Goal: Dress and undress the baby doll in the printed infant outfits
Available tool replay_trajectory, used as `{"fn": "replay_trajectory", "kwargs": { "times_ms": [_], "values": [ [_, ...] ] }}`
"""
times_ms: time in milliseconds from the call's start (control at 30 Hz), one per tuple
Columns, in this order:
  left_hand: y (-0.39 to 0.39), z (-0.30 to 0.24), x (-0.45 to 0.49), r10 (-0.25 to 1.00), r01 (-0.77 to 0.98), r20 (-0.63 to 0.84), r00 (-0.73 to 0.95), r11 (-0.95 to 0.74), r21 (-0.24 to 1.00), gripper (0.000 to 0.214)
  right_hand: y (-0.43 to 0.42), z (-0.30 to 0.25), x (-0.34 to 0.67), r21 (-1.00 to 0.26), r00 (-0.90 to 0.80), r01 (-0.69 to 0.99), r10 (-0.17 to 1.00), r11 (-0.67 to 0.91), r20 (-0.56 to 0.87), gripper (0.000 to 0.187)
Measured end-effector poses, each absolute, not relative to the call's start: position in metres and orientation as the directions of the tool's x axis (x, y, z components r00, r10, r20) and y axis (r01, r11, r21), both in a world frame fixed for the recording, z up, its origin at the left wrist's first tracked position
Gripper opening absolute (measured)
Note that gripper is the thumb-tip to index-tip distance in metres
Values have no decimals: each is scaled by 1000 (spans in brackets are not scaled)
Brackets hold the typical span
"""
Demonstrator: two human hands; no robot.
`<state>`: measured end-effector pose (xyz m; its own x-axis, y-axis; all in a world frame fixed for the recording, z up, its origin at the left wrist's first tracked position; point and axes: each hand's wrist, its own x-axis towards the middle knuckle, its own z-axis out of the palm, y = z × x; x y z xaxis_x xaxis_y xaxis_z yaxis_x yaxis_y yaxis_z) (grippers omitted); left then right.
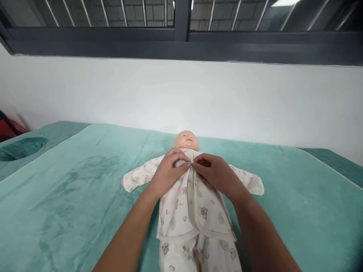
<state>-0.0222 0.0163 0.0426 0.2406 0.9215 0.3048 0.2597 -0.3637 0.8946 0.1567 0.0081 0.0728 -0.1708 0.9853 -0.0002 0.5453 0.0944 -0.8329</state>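
Note:
A baby doll [186, 139] lies on its back with its head toward the wall. It wears a white printed baby jacket [205, 211] and matching trousers [181, 255]. The jacket's front edges hang apart below the chest. My left hand [171, 168] pinches one front edge near the neckline, thumb and fingers closed. From the other side my right hand [214, 170] pinches the opposite edge, and the fingertips of both hands meet at the middle. Any fastener between them is hidden by the fingers. The doll's sleeves stretch out to both sides.
A green plush cover [93, 189] spreads under the doll, with a round hole [24, 148] at the far left. Behind it rises a white wall [159, 94] below a dark window frame [113, 43]. Something red and black [8, 126] stands at the left edge.

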Motion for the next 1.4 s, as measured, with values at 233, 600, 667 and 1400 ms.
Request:
{"fn": "replay_trajectory", "kwargs": {
  "times_ms": [233, 600, 667, 1400],
  "values": [
    [15, 44, -23, 928, 246, 270, 257, -333, 910, 13, 22, 61, 168, -985, -293, 166, 952, -37, -85, 25],
    [15, 39, -14, 923, 173, 336, 191, -368, 913, 10, 26, 52, 167, -994, -317, -44, 945, -103, -84, 23],
    [15, 38, -13, 921, 178, 346, 181, -377, 909, 10, 27, 51, 168, -994, -322, -38, 943, -98, -81, 23],
    [16, 43, -12, 930, 236, 289, 227, -340, 910, 25, 20, 57, 164, -973, -323, 216, 946, 80, 6, 27]
  ]
}}
